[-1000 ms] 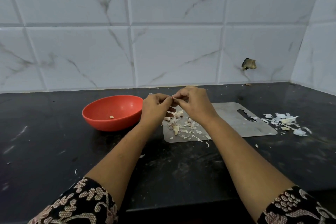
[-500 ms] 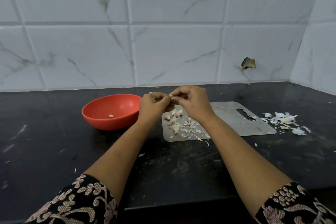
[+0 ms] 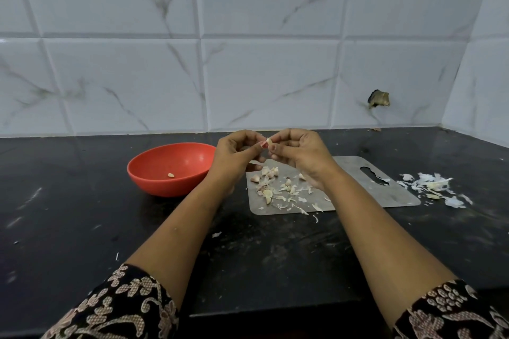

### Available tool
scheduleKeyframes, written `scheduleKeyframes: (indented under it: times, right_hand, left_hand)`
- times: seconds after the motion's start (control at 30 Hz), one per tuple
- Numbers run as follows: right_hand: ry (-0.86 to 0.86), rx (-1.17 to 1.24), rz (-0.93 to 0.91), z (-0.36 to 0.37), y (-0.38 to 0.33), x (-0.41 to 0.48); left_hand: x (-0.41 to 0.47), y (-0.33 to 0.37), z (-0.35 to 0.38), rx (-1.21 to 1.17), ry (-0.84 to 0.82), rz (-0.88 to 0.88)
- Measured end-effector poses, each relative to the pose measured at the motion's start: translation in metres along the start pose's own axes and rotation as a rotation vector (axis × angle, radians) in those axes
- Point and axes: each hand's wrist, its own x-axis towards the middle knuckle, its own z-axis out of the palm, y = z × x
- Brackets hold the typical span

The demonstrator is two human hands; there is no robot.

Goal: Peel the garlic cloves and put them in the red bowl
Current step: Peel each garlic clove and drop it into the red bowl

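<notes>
Above the steel cutting board (image 3: 396, 190), my left hand (image 3: 237, 154) and my right hand (image 3: 300, 154) meet fingertip to fingertip and pinch one small pale garlic clove (image 3: 269, 141) between them. Loose cloves and papery skins (image 3: 271, 183) lie scattered on the board's left half under my hands. Left of the board on the black counter stands the red bowl (image 3: 154, 170), and one peeled clove (image 3: 170, 174) rests in its bottom.
A heap of white garlic skins (image 3: 432, 186) lies on the counter right of the board. Small skin flakes (image 3: 216, 234) dot the black counter nearer to me. A tiled wall closes the back and the right corner.
Both hands have lifted a little and their fingers have worked apart slightly, so the pale clove now shows between the fingertips. Bowl and board stay put.
</notes>
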Motion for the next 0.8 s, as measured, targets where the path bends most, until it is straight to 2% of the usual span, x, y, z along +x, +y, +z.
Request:
scheduleKeyframes:
  times: [0.33, 0.8]
  right_hand:
    - [-0.069, 0.042, 0.064, -0.0067, 0.0002, -0.0010]
    - [-0.089, 0.011, 0.093, -0.0096, -0.0015, -0.0017]
  left_hand:
    - [0.0009, -0.0017, -0.0029, 0.045, -0.130, -0.059]
    - [0.0017, -0.0037, -0.0061, 0.067, -0.130, -0.041]
